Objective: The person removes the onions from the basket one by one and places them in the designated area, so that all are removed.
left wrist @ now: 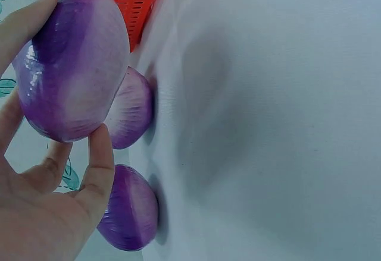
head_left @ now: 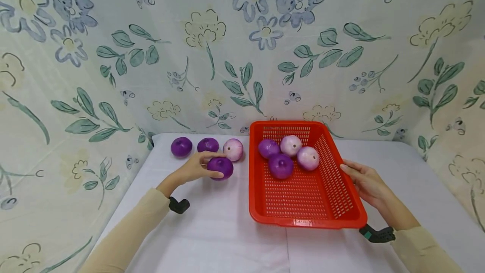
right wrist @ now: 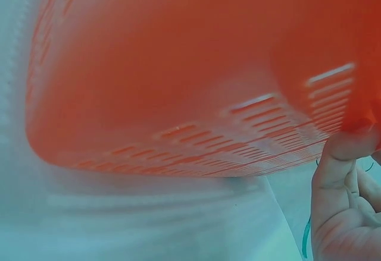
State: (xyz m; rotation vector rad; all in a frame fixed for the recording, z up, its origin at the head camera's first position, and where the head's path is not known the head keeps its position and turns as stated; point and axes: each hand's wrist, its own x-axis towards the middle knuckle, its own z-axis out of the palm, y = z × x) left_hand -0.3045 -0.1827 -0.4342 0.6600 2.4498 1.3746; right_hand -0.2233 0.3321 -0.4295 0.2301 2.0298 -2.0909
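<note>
My left hand (head_left: 192,168) holds a purple onion (head_left: 221,169) between thumb and fingers. In the left wrist view, this glossy onion (left wrist: 74,65) is clear of the white cloth, its paler side showing. Behind it in the head view lie two dark purple onions (head_left: 181,147) and a pale pinkish one (head_left: 233,150). To the right, my right hand (head_left: 366,181) grips the right rim of a red plastic basket (head_left: 307,222). From the right wrist view, the fingers and thumb (right wrist: 333,166) pinch that edge. Several onions (head_left: 281,166), purple and pale, sit toward the basket's far end.
A white cloth (head_left: 212,231) covers the table. Patterned floral fabric (head_left: 235,54) hangs behind the table's back edge and along both sides. Dark wrist-camera mounts (head_left: 179,205) stick out below each wrist, the right one close by the basket's front corner.
</note>
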